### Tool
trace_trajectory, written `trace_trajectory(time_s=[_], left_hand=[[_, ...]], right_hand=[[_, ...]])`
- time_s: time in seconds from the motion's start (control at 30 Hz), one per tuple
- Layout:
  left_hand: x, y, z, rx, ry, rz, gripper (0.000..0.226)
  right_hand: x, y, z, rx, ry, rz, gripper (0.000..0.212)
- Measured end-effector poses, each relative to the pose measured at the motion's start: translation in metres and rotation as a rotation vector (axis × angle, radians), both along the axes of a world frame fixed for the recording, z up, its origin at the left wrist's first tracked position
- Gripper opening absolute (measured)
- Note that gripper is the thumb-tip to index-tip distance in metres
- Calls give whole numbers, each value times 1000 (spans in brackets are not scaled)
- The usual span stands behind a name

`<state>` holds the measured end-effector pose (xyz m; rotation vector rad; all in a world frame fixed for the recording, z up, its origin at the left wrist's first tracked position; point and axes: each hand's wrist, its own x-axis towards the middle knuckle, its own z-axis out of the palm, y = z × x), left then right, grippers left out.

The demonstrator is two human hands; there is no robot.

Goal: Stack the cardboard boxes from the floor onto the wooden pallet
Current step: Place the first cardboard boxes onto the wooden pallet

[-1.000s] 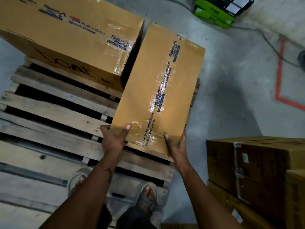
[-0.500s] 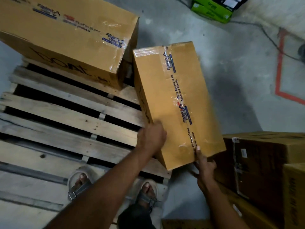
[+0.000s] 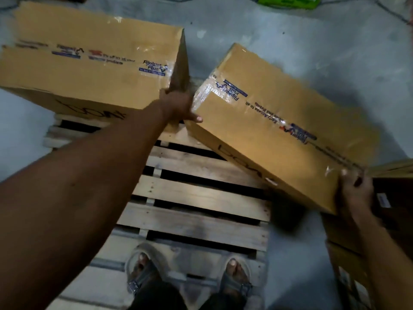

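The tilted cardboard box [image 3: 279, 130] runs lengthwise from the left hand [image 3: 178, 106] at its far-left corner to the right hand [image 3: 355, 193] at its near-right corner, hanging over the wooden pallet [image 3: 201, 198] edge. The left arm reaches forward, thumb hooked on the corner; the right hand's fingers curl round theirs. Its tape reads "Flipkart Plus", as does that on the second box [image 3: 89, 61] left of the left hand.

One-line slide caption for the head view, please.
Both hands, left hand and right hand, angle a taped box over the wooden pallet.
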<state>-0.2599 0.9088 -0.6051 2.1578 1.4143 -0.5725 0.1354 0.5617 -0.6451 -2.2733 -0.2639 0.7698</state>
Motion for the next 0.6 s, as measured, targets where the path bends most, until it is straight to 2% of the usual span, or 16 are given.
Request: trace_trajectory(time_s=[0.1,0.17,0.23,0.3,0.37,0.4,0.47,0.5,0.6], left_hand=[[2,-22,-11,144,-29,54,75],[4,-35,-16,166,-57,129,75],[8,-44,-17,151,-77,218,74],[10,-48,-15,123,-109,298,70],[8,-49,-12,129,-81,323,66],[7,-49,-10,146,-45,308,65],[4,-51,-5,227,33,245,65],[1,-54,-3,305,70,203,65],[-14,-54,-2,490,117,131,79]], right_hand=[[36,4,-1,-55,139,-91,144],[43,-12,1,-197,194,-39,162],[17,-17,15,-268,275,56,152],[-3,-10,22,-144,350,60,141],[-12,6,22,-30,366,20,148],[-11,16,20,2,378,4,135],[-8,36,18,39,396,-56,85],[-3,47,14,31,372,-57,69],[10,83,1,60,284,-17,59]])
